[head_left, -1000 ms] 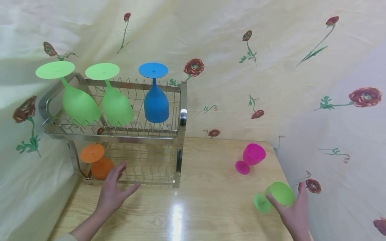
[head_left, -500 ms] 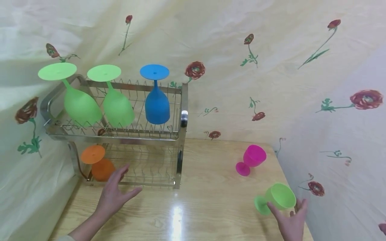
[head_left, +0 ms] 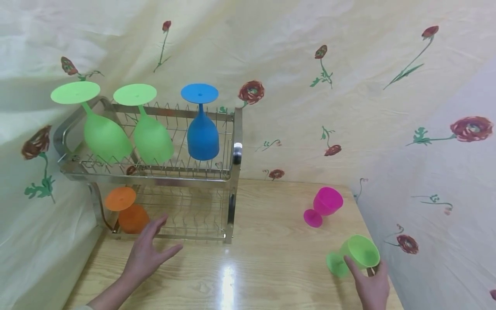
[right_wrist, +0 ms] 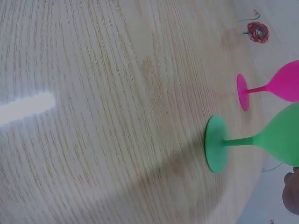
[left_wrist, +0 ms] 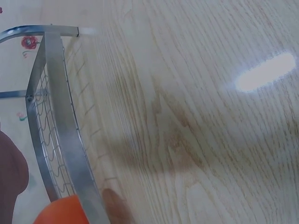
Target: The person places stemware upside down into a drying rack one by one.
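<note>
On the table at the right, a light green goblet (head_left: pixel 360 252) stands upright on its round foot. My right hand (head_left: pixel 373 286) holds its bowl, with the thumb on the near left side and the fingers curled round the right. In the right wrist view, the green goblet (right_wrist: pixel 280 137) shows its stem and foot, with a fingertip (right_wrist: pixel 292 193) at the bowl. My left hand (head_left: pixel 145 256) hovers before the dish rack (head_left: pixel 155 178), thumb and fingers spread, holding nothing. Close by, an orange goblet (head_left: pixel 133 218) sits upside down on the lower tier.
Two green goblets (head_left: pixel 106 137) (head_left: pixel 153 140) and a blue goblet (head_left: pixel 203 137) stand inverted on the rack's upper tier. A pink goblet (head_left: pixel 327 201) is upright behind the held one. Flowered cloth (head_left: pixel 290 86) hangs behind the wooden table (head_left: pixel 267 258) and at both sides.
My right hand has come in from the right and closed round the green goblet's bowl, which has shifted very slightly. The left hand has stayed nearly still.
</note>
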A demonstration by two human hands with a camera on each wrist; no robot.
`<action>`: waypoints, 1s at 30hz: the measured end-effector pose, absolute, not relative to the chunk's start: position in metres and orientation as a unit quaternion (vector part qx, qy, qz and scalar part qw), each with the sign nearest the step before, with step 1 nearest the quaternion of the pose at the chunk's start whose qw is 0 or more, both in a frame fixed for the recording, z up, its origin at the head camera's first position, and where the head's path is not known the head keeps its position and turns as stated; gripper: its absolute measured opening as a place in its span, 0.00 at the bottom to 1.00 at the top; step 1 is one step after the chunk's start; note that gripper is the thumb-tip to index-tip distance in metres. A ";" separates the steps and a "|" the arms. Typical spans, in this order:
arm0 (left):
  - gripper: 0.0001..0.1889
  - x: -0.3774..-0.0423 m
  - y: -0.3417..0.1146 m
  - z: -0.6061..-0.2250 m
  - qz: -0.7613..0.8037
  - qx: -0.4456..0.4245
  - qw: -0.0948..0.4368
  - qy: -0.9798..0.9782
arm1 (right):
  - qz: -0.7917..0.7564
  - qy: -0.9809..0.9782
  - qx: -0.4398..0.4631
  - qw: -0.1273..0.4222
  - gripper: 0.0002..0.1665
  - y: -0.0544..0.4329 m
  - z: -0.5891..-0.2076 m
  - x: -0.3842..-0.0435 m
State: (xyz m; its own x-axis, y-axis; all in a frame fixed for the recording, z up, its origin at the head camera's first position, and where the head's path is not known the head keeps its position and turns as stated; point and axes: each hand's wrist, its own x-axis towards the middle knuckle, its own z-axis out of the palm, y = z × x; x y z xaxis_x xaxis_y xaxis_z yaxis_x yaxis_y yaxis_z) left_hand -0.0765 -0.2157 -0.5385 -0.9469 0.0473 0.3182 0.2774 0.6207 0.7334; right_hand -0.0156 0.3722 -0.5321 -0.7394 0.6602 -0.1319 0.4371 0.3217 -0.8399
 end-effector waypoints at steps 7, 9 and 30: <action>0.49 -0.073 -0.214 -0.541 -0.414 -0.094 0.138 -0.895 | 0.492 -0.808 -0.307 0.104 0.61 0.356 -0.518 -0.021; 0.48 -0.073 -0.213 -0.541 -0.419 -0.095 0.134 -0.893 | 0.498 -0.813 -0.287 0.090 0.58 0.348 -0.511 -0.024; 0.46 -0.067 -0.163 -0.525 -0.446 -0.165 0.080 -0.876 | 0.615 -0.789 0.002 0.018 0.40 0.220 -0.470 -0.055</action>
